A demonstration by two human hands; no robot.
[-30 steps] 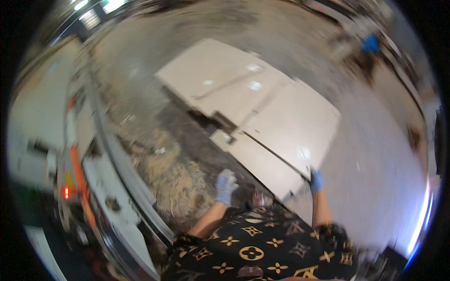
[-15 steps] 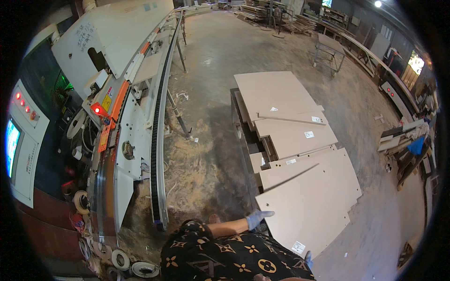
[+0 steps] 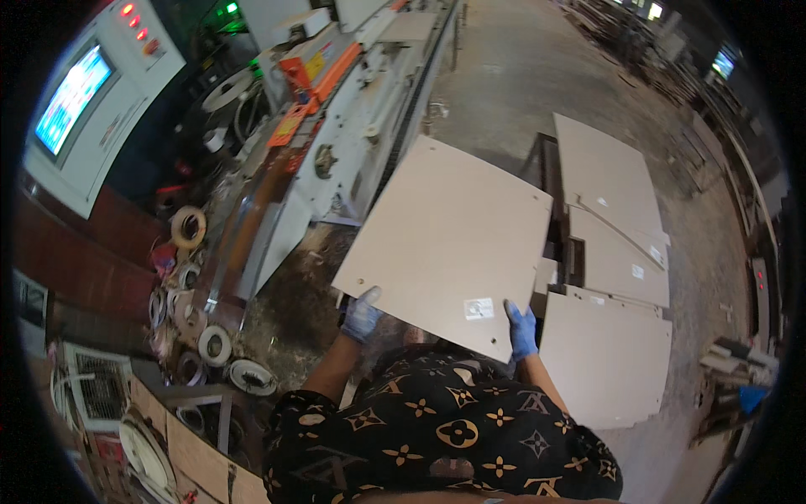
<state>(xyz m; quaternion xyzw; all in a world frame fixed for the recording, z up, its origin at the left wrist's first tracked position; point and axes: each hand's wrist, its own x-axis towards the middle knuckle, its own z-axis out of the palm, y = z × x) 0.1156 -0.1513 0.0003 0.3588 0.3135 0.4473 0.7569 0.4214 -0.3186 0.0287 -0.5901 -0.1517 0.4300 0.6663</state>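
I hold a large beige flat panel (image 3: 449,239) up in front of me with both hands in blue gloves. My left hand (image 3: 362,313) grips its near left corner. My right hand (image 3: 521,329) grips its near right edge, beside a small white sticker. The panel hangs in the air between the long grey machine (image 3: 336,160) on my left and the stack of similar beige panels (image 3: 609,260) on my right.
A control cabinet with a lit screen (image 3: 75,92) stands at the far left. Rolls of edge tape (image 3: 189,227) lie on the floor by the machine. Sawdust covers the concrete floor (image 3: 520,76). More panels (image 3: 604,361) lie low on the right.
I have lifted one panel off the stack and turned left toward the machine; both hands now hold it, where before my left hand only reached for the stack.
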